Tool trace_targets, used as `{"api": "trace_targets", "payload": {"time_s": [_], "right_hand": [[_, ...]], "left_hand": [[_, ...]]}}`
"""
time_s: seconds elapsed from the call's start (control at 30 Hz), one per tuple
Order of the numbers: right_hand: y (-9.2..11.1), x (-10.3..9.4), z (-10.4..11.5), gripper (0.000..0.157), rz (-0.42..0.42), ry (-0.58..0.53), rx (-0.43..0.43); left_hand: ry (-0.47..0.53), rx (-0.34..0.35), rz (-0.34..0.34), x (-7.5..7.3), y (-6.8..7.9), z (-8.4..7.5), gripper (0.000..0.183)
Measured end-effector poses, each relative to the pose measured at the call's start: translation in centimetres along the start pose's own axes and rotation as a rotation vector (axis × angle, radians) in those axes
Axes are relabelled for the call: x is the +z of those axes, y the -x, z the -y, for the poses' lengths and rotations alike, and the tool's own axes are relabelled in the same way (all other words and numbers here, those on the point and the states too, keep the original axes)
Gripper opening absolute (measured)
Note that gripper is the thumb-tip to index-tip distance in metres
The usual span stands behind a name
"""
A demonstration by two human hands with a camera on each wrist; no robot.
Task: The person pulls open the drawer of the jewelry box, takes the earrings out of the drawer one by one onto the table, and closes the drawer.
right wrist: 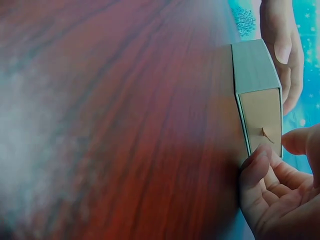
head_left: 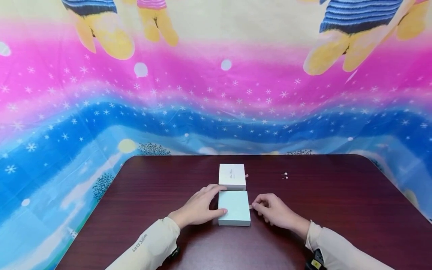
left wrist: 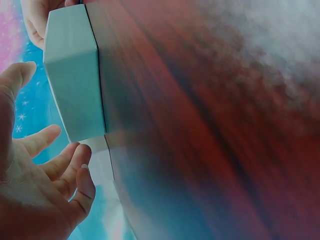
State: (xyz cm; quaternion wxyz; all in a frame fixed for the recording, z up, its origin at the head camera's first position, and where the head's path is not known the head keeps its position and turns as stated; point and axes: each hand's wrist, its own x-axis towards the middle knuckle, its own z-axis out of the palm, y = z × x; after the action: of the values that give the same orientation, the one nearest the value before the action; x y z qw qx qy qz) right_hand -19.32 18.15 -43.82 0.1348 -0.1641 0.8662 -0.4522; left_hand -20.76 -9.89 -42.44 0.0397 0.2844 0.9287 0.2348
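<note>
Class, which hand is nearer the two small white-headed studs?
Right: the right hand is in front of the studs; the left hand is farther left, at the mint box.

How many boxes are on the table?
2: the pale green box between the left hand and the right hand, and the white box just beyond it. No others show.

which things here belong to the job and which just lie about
Seemingly the job:
pale green square cardboard box, by the left hand
its small tan ribbon tab, by the right hand

Apparently just lying about:
white cardboard box with dark lettering
two small white-headed studs
</note>
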Motion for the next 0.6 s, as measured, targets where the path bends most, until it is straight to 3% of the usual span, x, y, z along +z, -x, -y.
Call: {"api": "trace_targets", "payload": {"time_s": [0.6], "right_hand": [[-1.1,-0.4,-1.3,0.030,0.043,-0.172,0.070]], "left_hand": [[0.037,-0.015,0.065,0.2,-0.2,0.2,0.077]]}}
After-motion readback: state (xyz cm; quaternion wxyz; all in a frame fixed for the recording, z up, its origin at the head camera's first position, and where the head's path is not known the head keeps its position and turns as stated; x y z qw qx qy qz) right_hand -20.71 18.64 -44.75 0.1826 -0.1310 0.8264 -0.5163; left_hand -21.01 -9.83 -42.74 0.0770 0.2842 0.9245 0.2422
